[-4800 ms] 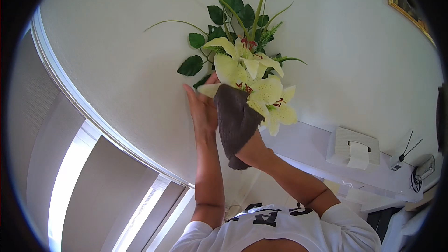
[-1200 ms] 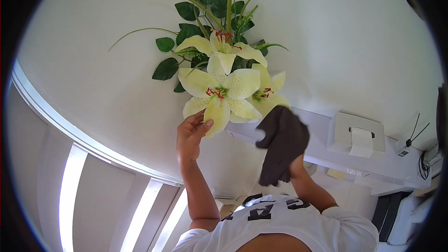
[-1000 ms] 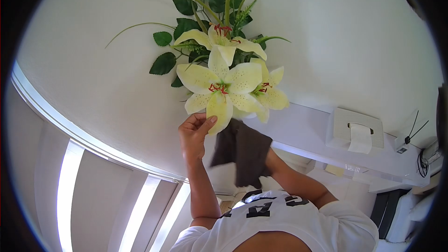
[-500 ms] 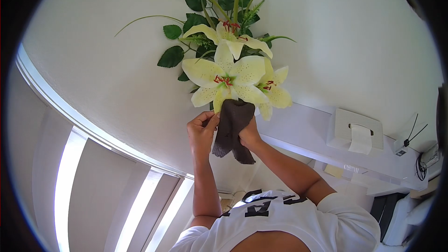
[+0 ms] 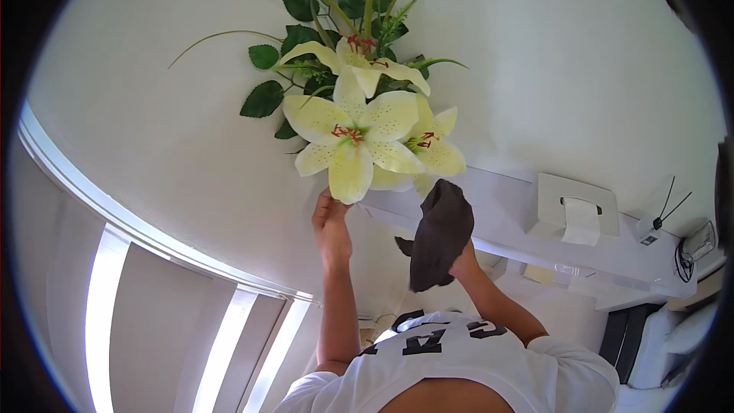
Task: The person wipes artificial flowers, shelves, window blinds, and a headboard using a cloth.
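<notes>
Taking the middle of the view as the hub of the dial, a spray of lilies [image 5: 350, 88] stands at 12 o'clock before a pale wall [image 5: 153, 92], its dark green leaves [image 5: 262, 99] reaching out toward 10 and 11 o'clock. The front lily [image 5: 350, 138] faces the camera, red stamens at its centre, and its lowest petal [image 5: 351, 173] points down to 6 o'clock. At 7 o'clock, close in, the left hand [image 5: 332, 233] has its fingertips at the end of that petal; whether its grip pinches the petal or only touches it, I cannot tell. At 4 o'clock the right hand [image 5: 462, 262], mostly hidden, has its grip closed round a dark cloth [image 5: 442, 237], which hangs in folds just below the right-hand lily [image 5: 443, 157]; contact between the two is unclear. Out at 3 o'clock, a white shelf [image 5: 497, 203] carries a tissue box [image 5: 550, 203] with one tissue hanging out, and a white shirt [image 5: 489, 367] with black lettering fills the space between 5 and 6 o'clock
</notes>
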The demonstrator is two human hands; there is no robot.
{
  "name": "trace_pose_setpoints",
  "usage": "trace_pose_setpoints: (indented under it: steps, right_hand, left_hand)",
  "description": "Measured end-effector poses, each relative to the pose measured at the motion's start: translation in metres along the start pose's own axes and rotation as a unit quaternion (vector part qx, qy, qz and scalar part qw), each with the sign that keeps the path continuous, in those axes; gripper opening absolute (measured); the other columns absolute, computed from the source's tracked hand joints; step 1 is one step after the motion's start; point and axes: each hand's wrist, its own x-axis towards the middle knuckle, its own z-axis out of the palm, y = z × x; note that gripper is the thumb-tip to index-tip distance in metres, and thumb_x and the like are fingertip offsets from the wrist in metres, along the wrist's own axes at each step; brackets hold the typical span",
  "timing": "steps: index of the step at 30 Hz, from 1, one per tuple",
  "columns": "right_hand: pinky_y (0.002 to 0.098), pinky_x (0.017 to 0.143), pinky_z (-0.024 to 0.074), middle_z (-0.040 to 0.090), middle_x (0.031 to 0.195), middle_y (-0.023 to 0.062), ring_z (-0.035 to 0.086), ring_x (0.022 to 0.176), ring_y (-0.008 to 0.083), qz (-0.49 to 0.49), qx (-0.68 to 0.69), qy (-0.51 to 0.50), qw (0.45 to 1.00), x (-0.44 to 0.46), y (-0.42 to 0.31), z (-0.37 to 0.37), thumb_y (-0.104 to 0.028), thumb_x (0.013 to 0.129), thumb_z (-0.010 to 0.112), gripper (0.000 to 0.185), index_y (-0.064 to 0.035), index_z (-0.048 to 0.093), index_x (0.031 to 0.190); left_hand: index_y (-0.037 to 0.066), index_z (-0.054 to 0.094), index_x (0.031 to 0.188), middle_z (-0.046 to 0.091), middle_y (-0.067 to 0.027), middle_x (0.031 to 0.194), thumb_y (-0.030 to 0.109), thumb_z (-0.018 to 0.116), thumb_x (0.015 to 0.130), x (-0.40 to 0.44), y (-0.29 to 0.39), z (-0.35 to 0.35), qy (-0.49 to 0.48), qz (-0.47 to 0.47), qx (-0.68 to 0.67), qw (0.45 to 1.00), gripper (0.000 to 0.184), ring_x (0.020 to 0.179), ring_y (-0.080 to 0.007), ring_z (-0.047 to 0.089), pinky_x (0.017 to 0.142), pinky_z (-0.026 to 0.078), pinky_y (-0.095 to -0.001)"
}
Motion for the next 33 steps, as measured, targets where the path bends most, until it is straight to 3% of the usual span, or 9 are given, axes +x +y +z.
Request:
trace_pose_setpoints:
  steps: [4, 10, 12, 16, 19, 23, 29, 31, 33]
  right_hand:
    - [0.0331, 0.081, 0.0439, 0.052, 0.108, 0.0086, 0.054, 0.094, 0.0234, -0.119, -0.29, 0.078, 0.946, 0.017, 0.002, -0.012, -0.014, 0.082, 0.058, 0.041, -0.0084, 0.042, 0.119]
    - [0.0443, 0.1, 0.0237, 0.04, 0.12, 0.0226, 0.033, 0.117, 0.0384, -0.301, -0.647, -0.019, 0.701, 0.055, 0.002, 0.049, -0.001, 0.075, 0.048, 0.046, 0.0044, 0.037, 0.12]
    - [0.0506, 0.103, 0.0151, 0.038, 0.122, 0.0258, 0.024, 0.122, 0.0442, -0.447, -0.787, -0.035, 0.423, 0.068, 0.008, 0.052, -0.001, 0.074, 0.048, 0.048, 0.005, 0.038, 0.12]
    - [0.0509, 0.1, 0.0235, 0.043, 0.115, 0.0291, 0.036, 0.113, 0.045, -0.46, -0.704, -0.073, 0.536, 0.071, 0.027, 0.051, -0.001, 0.07, 0.051, 0.046, 0.0071, 0.043, 0.115]
    - [0.0452, 0.082, 0.0388, 0.05, 0.101, 0.0252, 0.045, 0.096, 0.0444, -0.305, -0.75, -0.112, 0.576, 0.059, 0.032, 0.034, -0.001, 0.069, 0.054, 0.03, 0.0036, 0.051, 0.098]
    - [0.0448, 0.071, 0.0405, 0.053, 0.086, 0.021, 0.049, 0.082, 0.0402, -0.359, -0.723, -0.114, 0.579, 0.052, 0.03, 0.032, -0.001, 0.066, 0.056, 0.023, 0.0023, 0.052, 0.088]
    - [0.0397, 0.072, 0.0441, 0.056, 0.085, 0.0171, 0.055, 0.082, 0.0327, -0.221, -0.705, -0.175, 0.651, 0.02, 0.018, 0.028, 0.001, 0.069, 0.055, 0.021, 0.0005, 0.053, 0.09]
    - [0.032, 0.073, 0.0464, 0.059, 0.087, 0.0095, 0.058, 0.081, 0.0189, -0.237, -0.452, -0.052, 0.858, 0.006, 0.004, 0.032, 0.003, 0.071, 0.055, 0.024, 0.0003, 0.054, 0.095]
    - [0.025, 0.069, 0.0459, 0.059, 0.089, 0.0028, 0.055, 0.08, 0.0097, -0.271, -0.288, 0.032, 0.918, 0.005, -0.016, 0.027, -0.002, 0.078, 0.057, 0.02, -0.0001, 0.054, 0.098]
  left_hand:
    - [0.003, 0.05, 0.111, 0.055, -0.0061, 0.103, 0.0, 0.058, 0.079, 0.013, -0.033, 0.005, -0.007, -0.064, -0.001, 0.998, 0.033, 0.092, -0.0153, 0.054, 0.082, 0.042, -0.0316]
    - [0.005, 0.046, 0.116, 0.055, -0.0072, 0.105, -0.003, 0.061, 0.076, 0.03, -0.058, 0.011, -0.059, -0.095, -0.093, 0.989, 0.043, 0.096, -0.0169, 0.054, 0.081, 0.045, -0.0348]
    - [0.005, 0.044, 0.118, 0.055, -0.0079, 0.108, -0.003, 0.06, 0.077, 0.025, -0.06, 0.014, -0.09, -0.102, -0.098, 0.986, 0.044, 0.097, -0.0176, 0.054, 0.081, 0.045, -0.0352]
    - [0.004, 0.045, 0.118, 0.053, -0.0088, 0.113, 0.009, 0.055, 0.084, 0.015, -0.048, 0.029, -0.089, -0.092, -0.098, 0.987, 0.036, 0.102, -0.0192, 0.053, 0.083, 0.045, -0.0343]
    - [0.002, 0.046, 0.118, 0.053, -0.0093, 0.115, 0.023, 0.049, 0.089, 0.012, -0.047, 0.028, -0.068, -0.139, -0.106, 0.982, 0.036, 0.102, -0.0186, 0.053, 0.083, 0.045, -0.0327]
    - [0.002, 0.046, 0.117, 0.054, -0.0084, 0.112, 0.035, 0.044, 0.091, 0.011, -0.03, 0.051, -0.036, -0.15, -0.131, 0.979, 0.043, 0.099, -0.0182, 0.053, 0.083, 0.045, -0.0337]
    - [0.006, 0.035, 0.128, 0.046, -0.0055, 0.122, 0.018, 0.055, 0.086, 0.031, -0.048, 0.029, -0.132, -0.159, -0.064, 0.976, 0.048, 0.112, -0.0178, 0.044, 0.092, 0.038, -0.0328]
    - [0.007, 0.034, 0.129, 0.045, -0.0052, 0.123, 0.011, 0.057, 0.083, 0.031, -0.046, 0.033, -0.11, -0.138, -0.05, 0.983, 0.052, 0.113, -0.0178, 0.044, 0.094, 0.037, -0.0327]
    - [0.008, 0.033, 0.13, 0.045, -0.0054, 0.125, 0.007, 0.06, 0.08, 0.036, -0.052, 0.026, -0.14, -0.067, -0.037, 0.987, 0.057, 0.115, -0.0176, 0.042, 0.094, 0.037, -0.0322]
